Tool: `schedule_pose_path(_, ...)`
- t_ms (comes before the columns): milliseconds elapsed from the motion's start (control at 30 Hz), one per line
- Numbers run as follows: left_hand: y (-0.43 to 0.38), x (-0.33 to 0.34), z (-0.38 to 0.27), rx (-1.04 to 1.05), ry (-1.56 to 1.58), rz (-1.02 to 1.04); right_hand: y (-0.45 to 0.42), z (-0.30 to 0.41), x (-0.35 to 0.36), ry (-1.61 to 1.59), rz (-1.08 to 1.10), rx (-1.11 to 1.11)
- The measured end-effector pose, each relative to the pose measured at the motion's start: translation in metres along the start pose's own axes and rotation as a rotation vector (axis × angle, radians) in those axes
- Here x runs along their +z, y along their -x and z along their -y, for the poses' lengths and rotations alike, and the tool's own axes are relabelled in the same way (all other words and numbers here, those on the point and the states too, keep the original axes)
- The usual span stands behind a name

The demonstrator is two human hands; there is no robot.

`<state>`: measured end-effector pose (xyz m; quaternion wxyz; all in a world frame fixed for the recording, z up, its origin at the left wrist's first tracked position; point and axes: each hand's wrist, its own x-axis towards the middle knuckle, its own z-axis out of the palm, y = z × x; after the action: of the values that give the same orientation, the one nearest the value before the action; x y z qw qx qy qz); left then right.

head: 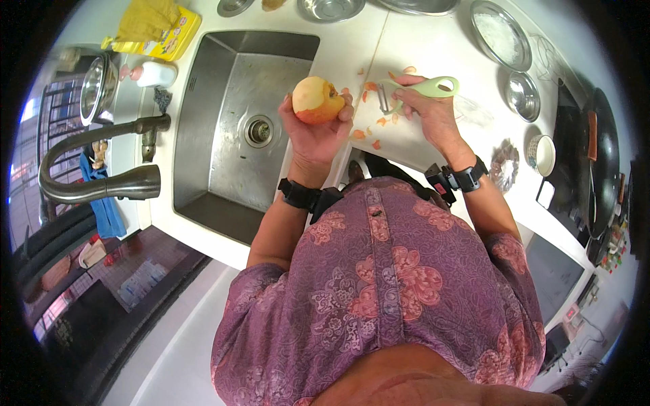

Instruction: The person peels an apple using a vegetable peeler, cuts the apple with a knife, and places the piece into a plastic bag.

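Note:
A partly peeled apple (316, 100) rests in my left hand (319, 139), near the sink's right edge. Pale flesh shows on its upper left, while red and yellow skin covers its lower part. My right hand (429, 109) grips a light green peeler (441, 87) over the counter. The peeler's metal blade points left, towards the apple, and is apart from it. Small bits of peel (358, 134) lie scattered on the white counter (401, 139) between and below my hands.
Left of me is a stainless steel sink (223, 132) with a drain (258, 131) and a curved faucet (101, 188). Metal bowls (523, 96) and a metal dish with white contents (500, 38) stand at the back right. A wok (607, 167) sits far right.

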<state>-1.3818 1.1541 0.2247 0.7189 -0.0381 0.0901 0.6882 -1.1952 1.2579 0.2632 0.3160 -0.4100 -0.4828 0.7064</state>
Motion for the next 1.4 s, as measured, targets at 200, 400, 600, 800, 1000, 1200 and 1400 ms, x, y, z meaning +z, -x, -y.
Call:
schedule_pose_path(200, -0.002, 0.008, 0.007, 0.032, -0.033, -0.122, 0.005, 0.012, 0.029, -0.127, 0.173, -0.133)
schedule_pose_path(400, -0.001, 0.019, 0.019, 0.044, -0.107, -0.27, 0.006, 0.009, 0.044, -0.074, 0.313, -0.173)
schedule_pose_path(600, 0.007, 0.0, 0.012, -0.156, -0.013, 0.086, -0.001, 0.02, 0.023, 0.097, 0.209, -0.089)
schedule_pose_path(800, 0.006, 0.001, 0.006, -0.087, 0.035, -0.018, -0.005, 0.001, 0.002, 0.165, 0.082, 0.003)
schedule_pose_path(1000, 0.001, -0.006, 0.008, -0.125, -0.006, 0.018, 0.006, 0.015, 0.023, -0.11, 0.163, -0.072)
schedule_pose_path(1200, 0.004, 0.004, 0.014, -0.149, 0.05, -0.022, 0.006, 0.011, 0.036, -0.18, 0.196, -0.058)
schedule_pose_path(1400, 0.003, 0.008, 0.001, -0.086, -0.103, 0.021, 0.007, -0.008, 0.001, -0.008, 0.047, 0.02)
